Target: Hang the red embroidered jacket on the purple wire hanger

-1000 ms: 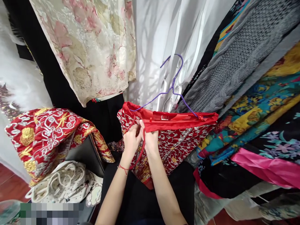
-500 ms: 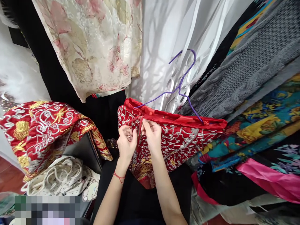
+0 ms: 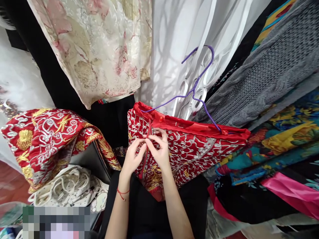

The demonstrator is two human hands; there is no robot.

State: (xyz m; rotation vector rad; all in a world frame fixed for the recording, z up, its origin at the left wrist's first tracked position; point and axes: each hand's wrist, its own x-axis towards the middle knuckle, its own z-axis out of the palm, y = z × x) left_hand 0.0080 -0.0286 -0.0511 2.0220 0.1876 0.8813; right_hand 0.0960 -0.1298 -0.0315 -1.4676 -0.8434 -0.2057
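Observation:
A red garment [image 3: 194, 142] embroidered in silver and gold hangs folded over a purple wire hanger [image 3: 196, 88] in front of me. A thin red tie string [image 3: 147, 146] drops from its top left corner. My left hand [image 3: 133, 157] and my right hand [image 3: 159, 149] meet at that string, both with fingers pinched on it. A red thread bracelet circles my left wrist.
A second red embroidered garment [image 3: 47, 139] lies draped over a dark box at the left, with white dotted cloth [image 3: 67, 191] below it. A cream floral fabric [image 3: 99, 43], white sheer cloth [image 3: 179, 39], a grey knit [image 3: 269, 66] and colourful printed fabrics [image 3: 274, 146] hang close around.
My hands have slid down from the red top edge of the garment to lower on the string. The view has shifted so the hanger sits higher and further right.

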